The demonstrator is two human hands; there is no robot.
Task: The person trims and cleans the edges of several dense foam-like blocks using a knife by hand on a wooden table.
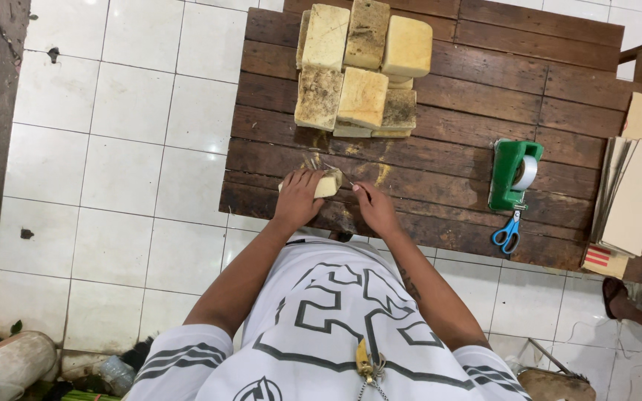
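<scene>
- Left hand (296, 199): lies palm-down on the pale block (326, 186) at the near edge of the worktop (469, 148); its fingers are curled over the block and pressed onto its near-left part
- Right hand (375, 208): just right of the pale block, knuckles up; its fingers are drawn together on a thin tool (352, 183) whose tip points toward the block; the tool's kind cannot be told
- Pale block: a small cream-coloured piece resting on the dark wooden planks, directly in front of the person's chest; crumbs and scraps lie just beyond it
- Blue-handled scissors (507, 232): flat on the worktop well to the right of the pale block, near the front edge
- Green tape dispenser (513, 174): just beyond the scissors, carrying a roll of light tape
- Stack of flat cardboard sheets (629, 197): farther right of the pale block, at the right end of the worktop
- Pile of large blocks (362, 70): beyond the pale block, toward the far edge; yellowish-tan slabs with dark mottled faces, stacked in two rows and touching one another
- White tiled floor (113, 148): left of the worktop
</scene>
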